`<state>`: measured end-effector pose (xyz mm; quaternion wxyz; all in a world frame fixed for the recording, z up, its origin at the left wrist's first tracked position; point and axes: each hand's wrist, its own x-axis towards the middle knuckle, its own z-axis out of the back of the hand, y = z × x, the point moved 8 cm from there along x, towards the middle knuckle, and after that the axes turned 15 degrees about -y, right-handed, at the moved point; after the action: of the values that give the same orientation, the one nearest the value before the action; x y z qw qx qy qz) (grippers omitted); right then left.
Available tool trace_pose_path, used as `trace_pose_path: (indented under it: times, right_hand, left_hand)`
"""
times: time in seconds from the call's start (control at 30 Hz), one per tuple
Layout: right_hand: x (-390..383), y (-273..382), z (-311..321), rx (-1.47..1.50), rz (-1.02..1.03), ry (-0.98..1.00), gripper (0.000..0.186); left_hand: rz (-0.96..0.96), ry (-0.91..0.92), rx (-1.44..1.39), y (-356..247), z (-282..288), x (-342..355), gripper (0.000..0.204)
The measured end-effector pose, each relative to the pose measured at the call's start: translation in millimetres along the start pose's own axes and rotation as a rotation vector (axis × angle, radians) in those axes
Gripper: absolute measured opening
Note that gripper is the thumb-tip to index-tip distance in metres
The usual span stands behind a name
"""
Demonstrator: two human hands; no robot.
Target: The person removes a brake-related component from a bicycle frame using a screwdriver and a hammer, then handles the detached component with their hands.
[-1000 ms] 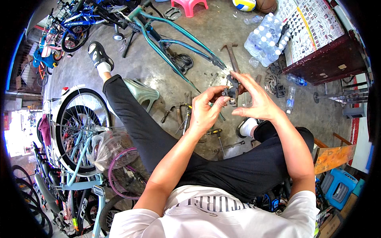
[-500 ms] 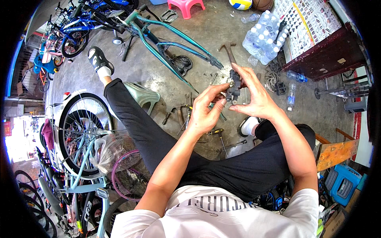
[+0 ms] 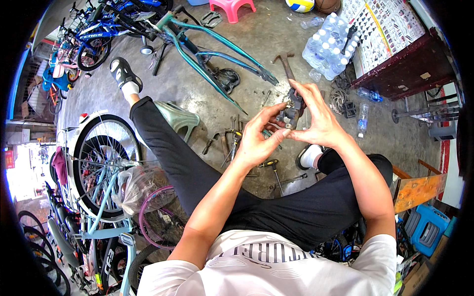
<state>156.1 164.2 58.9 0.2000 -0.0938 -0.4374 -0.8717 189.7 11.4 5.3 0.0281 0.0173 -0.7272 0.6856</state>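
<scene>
Between both hands, above the floor, is a small dark metal mechanical part [image 3: 295, 102], perhaps a bicycle component; its exact kind is unclear. My left hand [image 3: 263, 133] grips its near left side, fingertips bent against it and thumb stretched toward its lower end. My right hand [image 3: 317, 116] curls round the right side, fingers along the top and thumb underneath, close to the left thumb. Just beyond the right fingertips a hammer [image 3: 285, 64] shows its rusty head; the lower handle is hidden behind the hand.
A teal bicycle frame [image 3: 217, 42] lies ahead. Hand tools, including a yellow-black screwdriver [image 3: 269, 163], litter the floor between my legs. A green plastic stool [image 3: 180, 116] stands left. Bottled water [image 3: 330, 47] is at the far right, a white-rimmed wheel [image 3: 105, 163] at left.
The dark part has been turned a little in my hands. My left thumb has shifted right along its lower end, nearer the right thumb. Legs and floor items stay put.
</scene>
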Motion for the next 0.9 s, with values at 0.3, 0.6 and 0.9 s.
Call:
trace_pose_path:
  times: [0.3, 0.6, 0.9]
  right_hand:
    - [0.7, -3.0, -0.3, -0.130, -0.025, -0.055, 0.115]
    - [3.2, -1.4, 4.6, -0.114, -0.059, -0.125, 0.112]
    - [0.9, -10.1, 1.7, -0.159, -0.166, -0.104, 0.104]
  left_hand:
    - [0.252, -0.038, -0.411, 30.8, -12.2, -6.4, 0.049]
    - [0.341, 0.036, -0.484, 51.0, -9.7, -7.9, 0.043]
    - [0.340, -0.172, -0.258, 42.5, -0.8, -4.4, 0.028]
